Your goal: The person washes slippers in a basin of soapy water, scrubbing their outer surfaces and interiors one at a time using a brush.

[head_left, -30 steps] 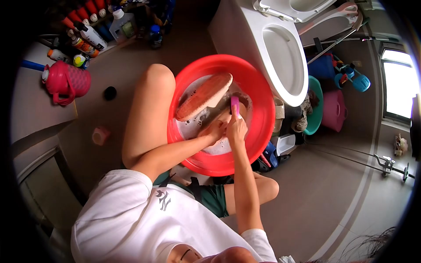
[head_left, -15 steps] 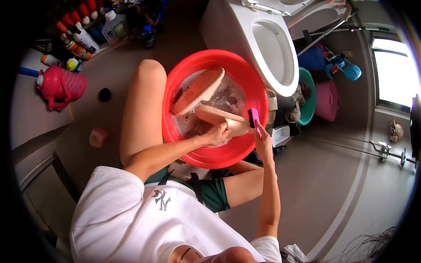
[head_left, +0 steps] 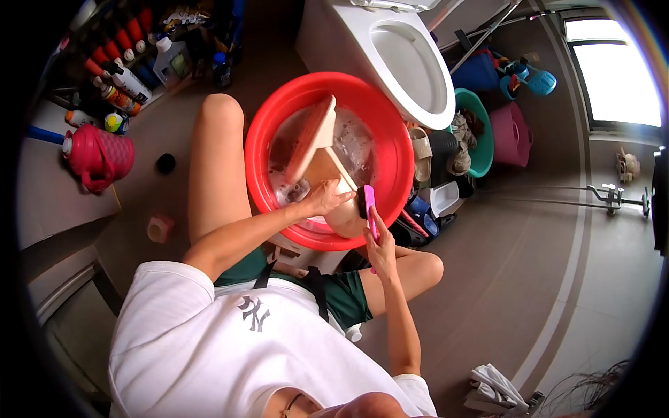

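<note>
A large red basin (head_left: 398,150) holds cloudy, sudsy water. Inside it, my left hand (head_left: 326,198) is closed on a beige slipper (head_left: 341,219), gripping its edge. My right hand (head_left: 380,247) is wrapped round the handle of a pink brush (head_left: 371,202), whose dark bristles face the slipper near the basin's right side. Whether the bristles touch the slipper is hard to tell. Another slipper (head_left: 311,136) leans in the water at the left of the basin, tilted up on its side.
A white toilet (head_left: 411,70) stands just beyond the basin. To the right are a green tub (head_left: 482,132), a pink bucket (head_left: 512,136) and footwear. Bottles (head_left: 129,82) and a pink jug (head_left: 101,157) are at the left.
The held slipper has turned and tilted within the basin. My right hand has brought the brush back leftward from the basin's right rim. The other slipper now stands more upright. The view has shifted.
</note>
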A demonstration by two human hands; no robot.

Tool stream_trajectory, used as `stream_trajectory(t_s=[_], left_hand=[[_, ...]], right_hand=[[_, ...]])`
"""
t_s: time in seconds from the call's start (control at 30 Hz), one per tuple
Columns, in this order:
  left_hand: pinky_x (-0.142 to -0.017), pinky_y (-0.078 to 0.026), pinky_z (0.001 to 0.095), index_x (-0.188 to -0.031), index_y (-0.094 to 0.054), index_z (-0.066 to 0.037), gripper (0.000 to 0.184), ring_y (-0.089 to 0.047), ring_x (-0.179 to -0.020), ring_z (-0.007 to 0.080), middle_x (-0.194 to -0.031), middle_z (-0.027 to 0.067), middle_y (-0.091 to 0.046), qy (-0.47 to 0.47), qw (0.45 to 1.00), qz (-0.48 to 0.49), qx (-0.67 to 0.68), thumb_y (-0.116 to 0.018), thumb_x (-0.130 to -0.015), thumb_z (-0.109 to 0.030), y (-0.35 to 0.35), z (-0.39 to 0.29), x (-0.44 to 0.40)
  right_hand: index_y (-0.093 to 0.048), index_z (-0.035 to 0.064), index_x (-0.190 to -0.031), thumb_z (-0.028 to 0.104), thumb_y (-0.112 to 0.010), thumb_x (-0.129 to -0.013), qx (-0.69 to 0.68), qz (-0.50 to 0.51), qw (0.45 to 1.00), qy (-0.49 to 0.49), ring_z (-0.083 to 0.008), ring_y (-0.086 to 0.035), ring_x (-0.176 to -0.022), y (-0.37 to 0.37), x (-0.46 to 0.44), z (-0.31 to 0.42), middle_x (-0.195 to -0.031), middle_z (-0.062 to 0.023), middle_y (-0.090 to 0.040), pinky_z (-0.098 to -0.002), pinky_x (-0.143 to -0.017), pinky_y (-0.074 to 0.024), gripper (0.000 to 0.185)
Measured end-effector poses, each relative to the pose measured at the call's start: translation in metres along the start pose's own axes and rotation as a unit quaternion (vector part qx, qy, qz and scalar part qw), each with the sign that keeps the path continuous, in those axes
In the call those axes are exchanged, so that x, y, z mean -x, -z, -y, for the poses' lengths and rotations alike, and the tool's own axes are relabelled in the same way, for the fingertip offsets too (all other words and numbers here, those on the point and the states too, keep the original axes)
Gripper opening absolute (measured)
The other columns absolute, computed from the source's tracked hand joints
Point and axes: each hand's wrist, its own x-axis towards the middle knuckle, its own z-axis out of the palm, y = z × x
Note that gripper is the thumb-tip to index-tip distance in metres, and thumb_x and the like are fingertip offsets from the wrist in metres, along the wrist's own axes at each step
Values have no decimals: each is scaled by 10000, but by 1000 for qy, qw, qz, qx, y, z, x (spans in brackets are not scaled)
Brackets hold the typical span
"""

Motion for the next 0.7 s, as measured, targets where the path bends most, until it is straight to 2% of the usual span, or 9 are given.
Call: stream_trajectory(t_s=[0.1, 0.17, 0.23, 0.27, 0.37, 0.4, 0.5, 0.53, 0.7], left_hand=[[-711, -470, 464, -797, -540, 93, 624, -607, -780, 445, -724, 310, -579, -78, 997, 20, -11, -602, -808, -528, 6, -3, -8], [-697, -478, 461, -732, -546, 79, 637, -620, -754, 434, -696, 304, -584, -74, 993, 88, -24, -601, -788, -553, 8, 1, -21], [-696, -483, 458, -712, -545, 78, 647, -624, -753, 427, -702, 308, -587, -65, 984, 165, -19, -597, -781, -563, 17, -6, -28], [-698, -485, 448, -742, -569, 78, 644, -632, -751, 408, -717, 300, -598, -68, 983, 158, -57, -586, -784, -564, 20, -9, -30], [-597, -452, 409, -650, -564, 46, 605, -589, -610, 326, -619, 247, -556, -97, 984, 131, -78, -620, -793, -539, 21, 4, -35], [-627, -470, 372, -728, -632, 41, 551, -603, -638, 267, -657, 200, -604, -46, 980, 169, -90, -643, -790, -506, 29, -2, -35], [-656, -482, 326, -796, -669, 22, 475, -618, -690, 192, -717, 128, -650, -17, 967, 254, 22, -682, -779, -452, 51, -14, -34], [-666, -478, 281, -846, -687, -2, 408, -596, -713, 115, -751, 41, -655, 38, 961, 270, 43, -702, -787, -405, 56, -17, -37], [-640, -453, 264, -781, -634, -25, 357, -538, -695, 66, -716, -13, -607, 5, 958, 247, 147, -661, -846, -375, 41, 8, -53]], right_hand=[[-354, 110, -1435, 18, -478, -928, -76, -14, 997, -13, -11, -329, -604, -2, 12, -4, -842, 61, -476, -168, -505, -288, 530], [-348, 119, -1439, 25, -481, -934, -126, -21, 991, -33, -8, -306, -574, -6, 17, 0, -774, 75, -433, -166, -482, -259, 530], [-375, 91, -1416, 23, -500, -918, -120, -31, 991, -46, -52, -394, -681, -10, 17, -7, -867, 20, -501, -191, -611, -363, 518], [-388, 77, -1405, 21, -510, -910, -117, -37, 991, -53, -74, -438, -734, -12, 17, -10, -913, -7, -535, -204, -676, -416, 513], [-391, 89, -1407, 24, -513, -909, -103, -25, 993, -51, -73, -426, -710, -18, 12, -12, -906, 6, -532, -207, -667, -414, 517], [-390, 108, -1411, 31, -517, -908, -87, -20, 994, -62, -67, -391, -678, -20, 11, -7, -922, 3, -539, -205, -654, -404, 525], [-376, 132, -1424, 48, -514, -921, -113, -22, 992, -46, -43, -348, -607, -23, 8, -8, -798, 19, -512, -192, -559, -366, 528], [-369, 137, -1429, 55, -512, -926, -150, -26, 986, -62, -35, -326, -581, -22, 9, -3, -758, 33, -481, -188, -528, -336, 529], [-342, 157, -1443, 84, -504, -946, -243, -56, 965, -79, -6, -256, -489, -18, 5, 5, -626, 94, -333, -179, -432, -217, 527]])
